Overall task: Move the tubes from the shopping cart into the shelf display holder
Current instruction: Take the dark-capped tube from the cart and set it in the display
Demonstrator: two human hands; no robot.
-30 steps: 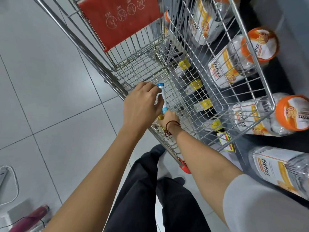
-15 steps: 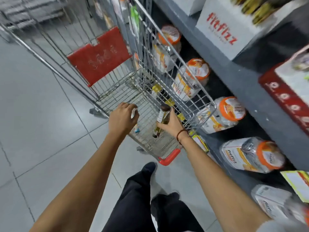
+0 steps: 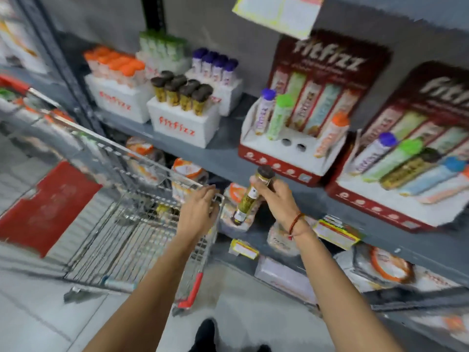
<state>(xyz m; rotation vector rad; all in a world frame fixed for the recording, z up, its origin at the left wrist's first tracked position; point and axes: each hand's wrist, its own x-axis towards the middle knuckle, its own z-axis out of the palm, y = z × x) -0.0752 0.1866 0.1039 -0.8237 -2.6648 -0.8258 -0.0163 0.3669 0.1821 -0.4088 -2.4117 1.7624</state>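
Observation:
My right hand is shut on a yellow tube with a brown cap, held upright in front of the shelf edge, right of the shopping cart. Just above it stands the red-and-white display holder with purple, green and orange tubes and two empty holes. My left hand is curled at the cart's near right corner, its back toward me, so what its fingers hold is hidden. A bluish tube-like shape lies at the cart's bottom edge, too blurred to identify.
A second, filled display holder stands to the right. White blocks with several orange, green, purple and brown-capped tubes sit further left on the grey shelf. Orange-lidded jars fill the lower shelf. The cart's red flap hangs at left.
My view swung up from the cart to the shelf. My right hand lifted the brown-capped tube out of the cart toward the holder. My left hand stayed at the cart's rim.

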